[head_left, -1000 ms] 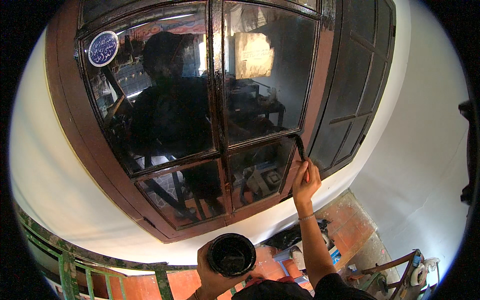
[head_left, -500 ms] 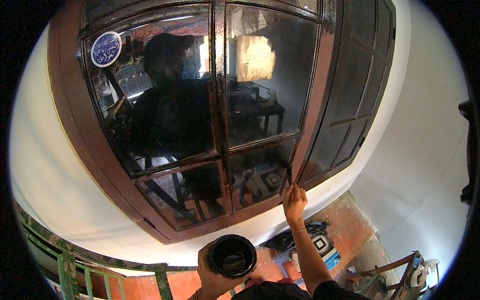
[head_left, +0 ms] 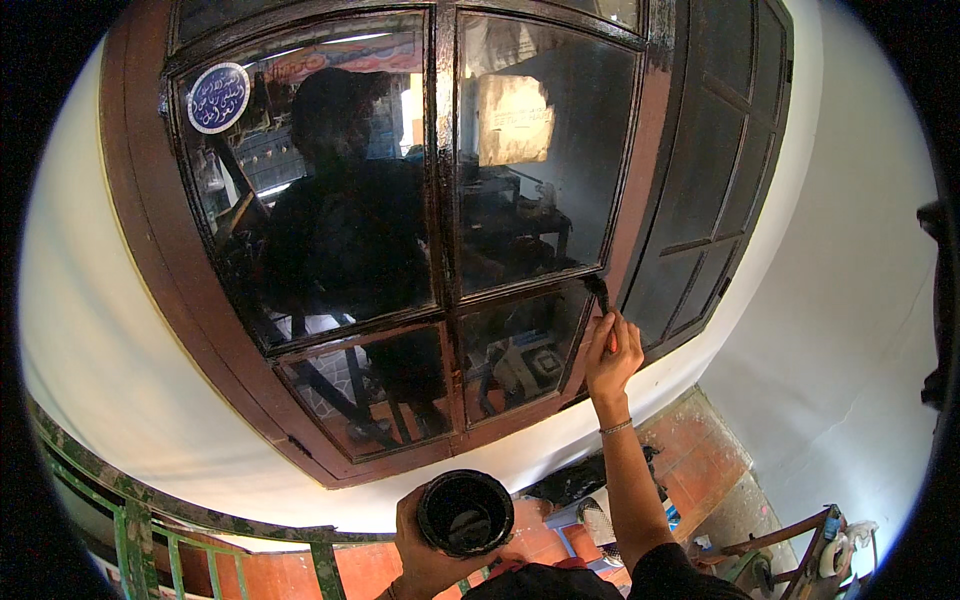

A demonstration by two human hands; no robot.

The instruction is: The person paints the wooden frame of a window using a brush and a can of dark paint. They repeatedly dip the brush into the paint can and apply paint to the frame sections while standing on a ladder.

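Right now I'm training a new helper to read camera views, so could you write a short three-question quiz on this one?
1. Either/or: Is the round blue sticker left or right of the pale rectangular patch?
2. True or false: The left hand holds a dark pot.
3. Fill in: The right hand holds a ____ at the window frame.

Key:
1. Left.
2. True.
3. brush
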